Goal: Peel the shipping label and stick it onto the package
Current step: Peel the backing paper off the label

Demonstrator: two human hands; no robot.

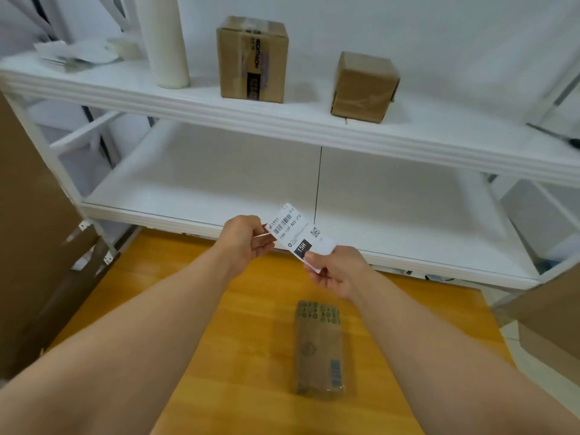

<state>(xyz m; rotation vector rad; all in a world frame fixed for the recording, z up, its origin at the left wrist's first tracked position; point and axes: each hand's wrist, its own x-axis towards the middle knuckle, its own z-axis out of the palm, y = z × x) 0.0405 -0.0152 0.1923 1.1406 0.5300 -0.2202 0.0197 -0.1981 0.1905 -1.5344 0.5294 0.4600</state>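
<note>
While aloft, label [297, 231] btwn fingers [262, 245]

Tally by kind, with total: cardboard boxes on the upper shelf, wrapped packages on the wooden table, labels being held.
Cardboard boxes: 2
Package: 1
Shipping label: 1
Total: 4

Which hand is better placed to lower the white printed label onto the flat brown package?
Probably right: right hand pinches the white label nearest the brown package; left hand holds its far end.
</note>
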